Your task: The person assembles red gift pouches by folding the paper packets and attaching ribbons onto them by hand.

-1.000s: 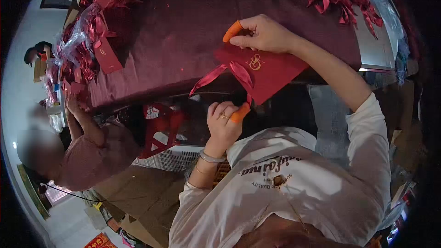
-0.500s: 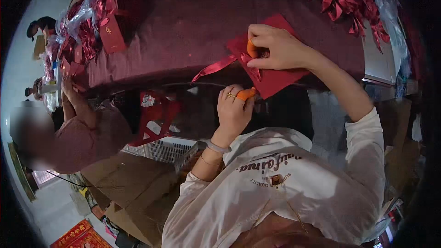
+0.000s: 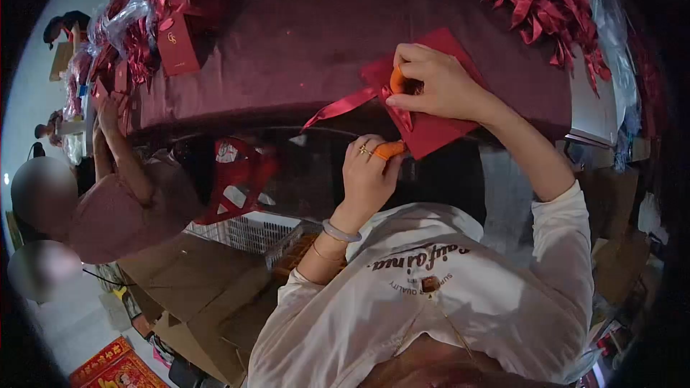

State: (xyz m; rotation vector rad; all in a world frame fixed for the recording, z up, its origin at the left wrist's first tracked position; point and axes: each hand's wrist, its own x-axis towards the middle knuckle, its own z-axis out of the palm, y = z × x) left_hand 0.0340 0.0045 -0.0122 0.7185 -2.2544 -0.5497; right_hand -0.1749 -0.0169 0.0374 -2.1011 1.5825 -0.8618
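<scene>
A flat red packet (image 3: 438, 133) lies tilted across the table's near edge, its lower corner jutting over it. A shiny red ribbon (image 3: 345, 106) crosses the packet and trails off to the left, with another short tail hanging down. My right hand (image 3: 438, 86) rests on the packet, thumb and fingers pinched on the ribbon. Below the table edge, my left hand (image 3: 368, 176) is closed, its fingertips at the packet's lower left corner and seeming to grip it. Orange covers wrap a finger on each hand. The ribbon under my right fingers is partly hidden.
A dark red cloth covers the table (image 3: 251, 50). Red ribbons (image 3: 546, 0) are heaped at the far right, and red packets (image 3: 178, 44) with ribbons at the left. A person (image 3: 129, 201) works on the left. Below stand a red stool (image 3: 241, 179), a white crate (image 3: 248, 233) and cardboard (image 3: 194, 276).
My hands and the packet keep nearly the same pose, with a slight shift in the view. At the left, the other person's arms have moved a little.
</scene>
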